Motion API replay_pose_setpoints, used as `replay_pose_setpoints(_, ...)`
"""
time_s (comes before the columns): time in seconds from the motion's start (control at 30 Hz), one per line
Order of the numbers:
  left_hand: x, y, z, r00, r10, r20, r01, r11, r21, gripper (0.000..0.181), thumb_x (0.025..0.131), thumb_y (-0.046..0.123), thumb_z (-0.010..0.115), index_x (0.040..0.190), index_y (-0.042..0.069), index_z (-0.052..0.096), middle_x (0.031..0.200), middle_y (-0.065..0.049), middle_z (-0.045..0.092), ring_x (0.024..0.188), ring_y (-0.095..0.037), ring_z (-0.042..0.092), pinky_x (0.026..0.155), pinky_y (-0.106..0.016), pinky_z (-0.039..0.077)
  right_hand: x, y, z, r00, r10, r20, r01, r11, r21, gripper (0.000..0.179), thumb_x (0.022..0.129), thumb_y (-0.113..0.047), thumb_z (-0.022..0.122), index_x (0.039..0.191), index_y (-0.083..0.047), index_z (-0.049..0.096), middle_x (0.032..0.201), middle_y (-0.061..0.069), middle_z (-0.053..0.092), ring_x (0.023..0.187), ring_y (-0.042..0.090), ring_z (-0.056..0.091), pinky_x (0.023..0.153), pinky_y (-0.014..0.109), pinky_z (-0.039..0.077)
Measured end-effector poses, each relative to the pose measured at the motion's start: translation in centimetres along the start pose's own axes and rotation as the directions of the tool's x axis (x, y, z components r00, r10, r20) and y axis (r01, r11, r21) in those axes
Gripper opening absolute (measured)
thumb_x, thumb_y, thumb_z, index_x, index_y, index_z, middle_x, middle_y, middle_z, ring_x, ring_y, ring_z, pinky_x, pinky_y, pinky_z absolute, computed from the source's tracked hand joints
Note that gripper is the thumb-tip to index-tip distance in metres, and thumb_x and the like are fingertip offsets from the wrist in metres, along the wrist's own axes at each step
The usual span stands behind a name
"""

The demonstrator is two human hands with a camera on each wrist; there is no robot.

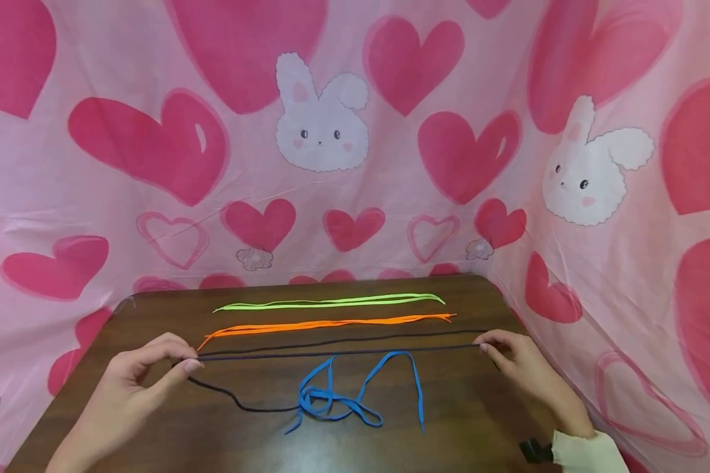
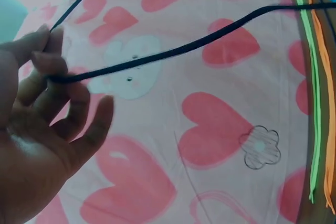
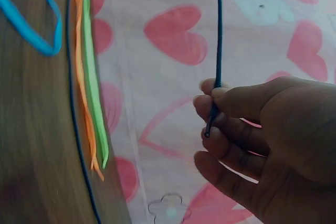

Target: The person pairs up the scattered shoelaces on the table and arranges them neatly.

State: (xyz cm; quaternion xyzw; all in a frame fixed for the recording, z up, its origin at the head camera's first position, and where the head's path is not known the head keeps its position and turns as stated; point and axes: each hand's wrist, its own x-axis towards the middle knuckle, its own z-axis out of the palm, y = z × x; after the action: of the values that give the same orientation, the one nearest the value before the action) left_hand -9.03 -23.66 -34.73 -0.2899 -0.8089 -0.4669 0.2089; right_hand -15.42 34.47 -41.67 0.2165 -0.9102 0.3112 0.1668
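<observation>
The left hand (image 1: 124,391) pinches the dark cord (image 2: 173,52) between thumb and forefinger, its other fingers spread apart and loosely bent. The right hand (image 1: 529,364) also has thumb and forefinger clamped together on the cord, close to one end, whose tip pokes out just below the pinch; the remaining fingers curve loosely.

Between the two hands the cord is stretched in a nearly level, straight line. From the left hand a slack length drops and curves back toward the middle, meeting the left side of the blue lace (image 3: 47,48); whether it goes over or under is too small to tell. The blue lace lies in a loose tangle on the person's side of the taut stretch, one length bent out to the right.

Just beyond, a thin dark strand (image 1: 355,339) lies across the counter (image 1: 231,447); I cannot tell whether it belongs to the same cord. Next comes the orange lace (image 1: 307,325), gathered lengthwise, then the green lace (image 3: 92,77), roughly parallel and nearest the far edge. A pale sleeve (image 1: 588,453) covers the right forearm. Pink cloth (image 1: 390,164) hangs behind and at both sides.
</observation>
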Motion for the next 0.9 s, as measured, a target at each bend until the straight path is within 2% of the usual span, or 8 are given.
replay_pose_setpoints(0.13,-0.2,-0.7,-0.6,0.996,-0.041,-0.077,0.041,0.999,0.006,0.031,0.084,-0.024,0.064,0.096,0.004,0.071,0.092,0.001,0.066,0.088,-0.005,0.059,0.081,-0.013,0.047,0.4,1.3,0.1,0.999,-0.02,-0.047,0.018,0.999,-0.038,0.02,0.085,0.007,0.075,0.096,-0.009,0.075,0.087,0.005,0.074,0.074,0.0,0.062,0.067,0.013,0.049)
replay_pose_setpoints(0.23,-0.2,-1.4,-1.2,0.993,-0.053,-0.102,0.057,0.998,0.038,0.028,0.086,-0.022,0.063,0.097,0.003,0.071,0.092,0.001,0.068,0.088,-0.002,0.062,0.078,-0.011,0.048,0.7,2.2,0.2,0.996,-0.038,-0.078,0.034,0.998,-0.05,0.019,0.084,0.01,0.074,0.095,-0.006,0.075,0.087,0.007,0.074,0.071,0.003,0.061,0.065,0.011,0.048)
replay_pose_setpoints(0.4,0.1,-2.3,-1.8,0.988,-0.101,-0.12,0.114,0.988,0.104,0.025,0.089,-0.017,0.065,0.098,0.005,0.073,0.089,0.007,0.071,0.088,0.001,0.064,0.079,-0.01,0.046,0.8,3.3,0.2,0.993,-0.03,-0.114,0.025,0.998,-0.049,0.018,0.085,0.012,0.072,0.096,-0.002,0.074,0.086,0.008,0.073,0.068,0.006,0.059,0.063,0.012,0.047)
replay_pose_setpoints(0.57,0.3,-3.3,-2.2,0.981,-0.139,-0.136,0.155,0.981,0.114,0.021,0.09,-0.013,0.067,0.099,0.005,0.074,0.089,0.009,0.072,0.089,0.002,0.063,0.08,-0.008,0.045,0.9,4.1,-0.1,0.988,-0.009,-0.152,-0.001,0.998,-0.066,0.015,0.086,0.01,0.072,0.097,0.0,0.074,0.085,0.016,0.072,0.068,0.002,0.056,0.064,0.01,0.047)
replay_pose_setpoints(0.8,0.5,-4.8,-2.9,0.972,-0.198,-0.129,0.214,0.969,0.123,0.016,0.092,-0.007,0.068,0.103,0.003,0.074,0.092,0.014,0.073,0.09,0.006,0.064,0.079,-0.007,0.045,1.4,5.3,-0.4,0.97,-0.056,-0.235,0.036,0.996,-0.087,0.022,0.08,0.02,0.071,0.094,0.003,0.073,0.081,0.01,0.07,0.066,0.0,0.053,0.063,0.01,0.044)
replay_pose_setpoints(0.9,0.5,-5.6,-3.4,0.965,-0.237,-0.115,0.251,0.959,0.129,0.014,0.094,-0.004,0.068,0.104,0.002,0.074,0.093,0.017,0.073,0.09,0.008,0.064,0.077,-0.007,0.045,1.4,5.7,-0.7,0.969,-0.058,-0.242,0.035,0.994,-0.1,0.023,0.08,0.02,0.071,0.096,0.003,0.073,0.079,0.007,0.069,0.065,0.001,0.054,0.062,0.01,0.044)
